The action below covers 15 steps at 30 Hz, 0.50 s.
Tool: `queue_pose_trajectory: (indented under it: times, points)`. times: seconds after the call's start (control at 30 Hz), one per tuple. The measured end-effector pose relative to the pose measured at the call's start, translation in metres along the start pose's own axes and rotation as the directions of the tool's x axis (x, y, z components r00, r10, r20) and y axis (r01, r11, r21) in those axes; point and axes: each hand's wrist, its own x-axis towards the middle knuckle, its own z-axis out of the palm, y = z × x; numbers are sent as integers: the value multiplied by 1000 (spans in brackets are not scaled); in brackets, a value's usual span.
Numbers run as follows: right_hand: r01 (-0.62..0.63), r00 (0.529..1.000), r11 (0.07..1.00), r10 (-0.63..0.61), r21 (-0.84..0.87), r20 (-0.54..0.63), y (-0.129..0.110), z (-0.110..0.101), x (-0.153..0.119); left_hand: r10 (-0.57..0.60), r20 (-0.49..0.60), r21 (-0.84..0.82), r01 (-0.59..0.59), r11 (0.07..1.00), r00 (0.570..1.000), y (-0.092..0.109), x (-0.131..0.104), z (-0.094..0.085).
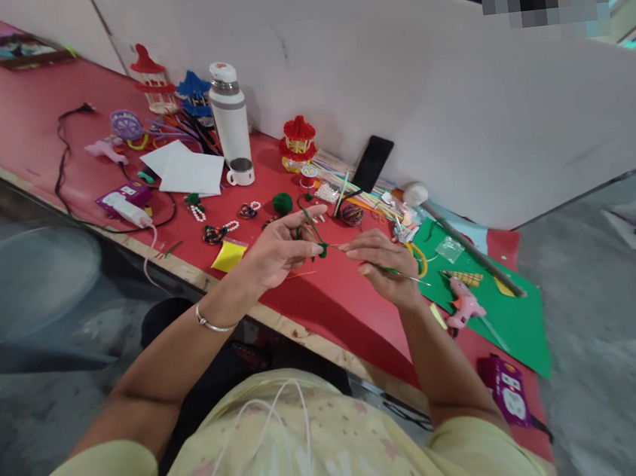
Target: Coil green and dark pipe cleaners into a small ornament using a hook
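My left hand [288, 249] pinches a small piece of dark green crochet [322, 250], its forefinger stretched out with green yarn [312, 223] running over it. In my right hand [380, 260] is a thin crochet hook [407, 275] with a green handle, its shaft reaching left to the green piece. Just beyond my left hand lies a dark green yarn ball [282, 203]. A multicoloured yarn ball [352, 214] sits past the gap between my hands. Small dark knotted pieces with white bead loops [214, 234] lie left of my left hand.
A white bottle [232, 126], a red paper lantern [300, 143] and a black phone [374, 162] stand or lean along the partition. On the right, a pink glue gun [463, 302] rests on a green sheet [524, 330]. A purple power strip [508, 392] lies near the table's right end.
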Motion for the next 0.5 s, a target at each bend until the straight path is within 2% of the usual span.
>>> queue_pose_trajectory:
  times: [0.33, 0.5]
  points:
    - [-88, 996, 990, 90, 112, -11, -10, -4, 4, -46, 69, -3, 46, 999, 997, -1, -1, -1]
    - [-168, 978, 947, 194, 274, -71, -6, 2, 1, -65, 117, -20, 68, 997, 991, -2, 0, -1]
